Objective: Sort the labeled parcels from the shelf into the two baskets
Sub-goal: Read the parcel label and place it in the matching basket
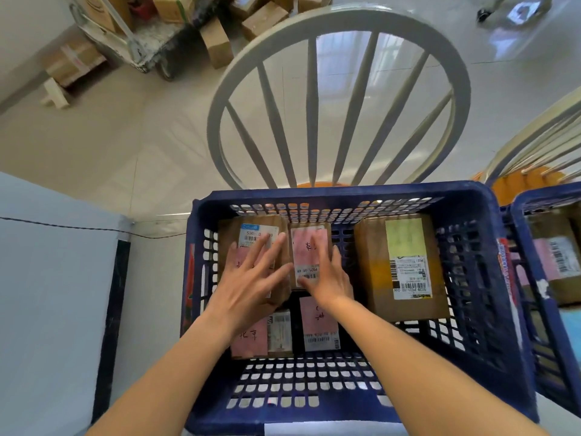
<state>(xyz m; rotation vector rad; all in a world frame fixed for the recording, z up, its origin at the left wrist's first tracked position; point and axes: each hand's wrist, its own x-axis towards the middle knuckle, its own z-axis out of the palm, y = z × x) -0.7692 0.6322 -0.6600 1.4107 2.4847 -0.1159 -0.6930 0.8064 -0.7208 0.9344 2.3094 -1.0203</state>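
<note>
A dark blue plastic basket [339, 191] stands right below me with several labeled cardboard parcels inside. My left hand [254, 278] lies flat, fingers spread, on a brown parcel with a blue-and-white label [256, 229] at the back left. My right hand [327, 275] rests with fingers apart on a small parcel with a pink label [309, 247] beside it. A larger box with a pale green label [405, 259] sits at the right. Two more pink-labeled parcels [317, 322] lie in front, partly under my wrists. A second blue basket [531, 262] holding parcels shows at the right edge.
A white spindle-back chair [339, 89] with an orange seat stands behind the basket, and another chair [534, 146] is at the right. A pile of cardboard boxes [217, 42] and a trolley sit on the tiled floor at the far left. A white panel [47, 294] borders the left.
</note>
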